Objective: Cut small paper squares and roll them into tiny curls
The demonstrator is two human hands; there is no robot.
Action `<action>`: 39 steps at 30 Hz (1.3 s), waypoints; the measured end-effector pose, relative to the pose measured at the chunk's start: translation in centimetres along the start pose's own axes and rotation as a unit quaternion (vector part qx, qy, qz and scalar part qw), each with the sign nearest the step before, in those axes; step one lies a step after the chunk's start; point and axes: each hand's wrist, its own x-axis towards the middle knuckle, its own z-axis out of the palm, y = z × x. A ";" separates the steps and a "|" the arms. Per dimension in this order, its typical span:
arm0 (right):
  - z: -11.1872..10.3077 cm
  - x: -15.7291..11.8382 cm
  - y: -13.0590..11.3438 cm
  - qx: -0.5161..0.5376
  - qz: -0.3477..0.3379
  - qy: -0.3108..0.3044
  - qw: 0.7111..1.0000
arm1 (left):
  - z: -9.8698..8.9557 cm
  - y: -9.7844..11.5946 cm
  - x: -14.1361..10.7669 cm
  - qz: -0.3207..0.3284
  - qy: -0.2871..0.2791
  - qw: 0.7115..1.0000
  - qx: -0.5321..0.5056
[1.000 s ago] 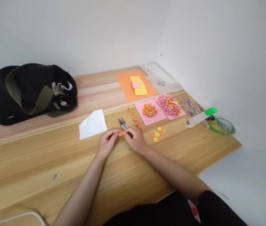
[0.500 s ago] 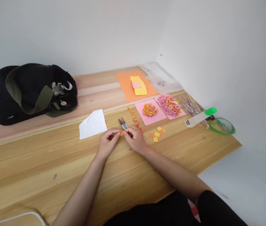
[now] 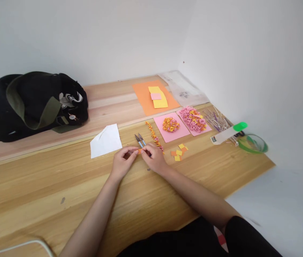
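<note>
A small orange piece of paper (image 3: 140, 151) is pinched between my left hand (image 3: 123, 160) and my right hand (image 3: 154, 157); the fingers cover most of it. Just beyond my fingertips lie thread snips (image 3: 138, 139) with blue on the handles, partly hidden by my right hand. A line of small orange and pink curled pieces (image 3: 154, 135) runs away from that hand. To its right are several small yellow and orange paper squares (image 3: 178, 152). A white sheet of paper (image 3: 105, 141) with a crease rests left of the snips.
Pink paper (image 3: 167, 139) bears an orange-yellow heap (image 3: 170, 125); a mixed pink heap (image 3: 193, 119) sits beside it. Farther back is an orange sheet (image 3: 143, 103) under yellow paper (image 3: 160, 102). A green tape roll (image 3: 253, 150) stands right, a black bag (image 3: 33, 103) left.
Both hands stay in place. The thumbs draw slightly closer, so less of the orange paper shows between them.
</note>
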 end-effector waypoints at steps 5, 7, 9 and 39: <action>0.0 0.0 0.0 0.005 -0.005 -0.003 1.000 | 0.0 0.1 0.0 -0.008 -0.004 1.000 0.001; 0.0 0.0 0.0 0.008 -0.009 -0.002 1.000 | 0.0 0.2 0.0 -0.007 -0.005 1.000 0.002; 0.0 0.0 0.0 0.009 -0.012 -0.002 1.000 | 0.0 0.2 0.0 -0.007 -0.006 1.000 0.002; 0.2 -0.1 0.3 -0.013 -0.030 0.003 0.999 | 0.0 -0.1 0.0 0.006 -0.013 1.000 0.019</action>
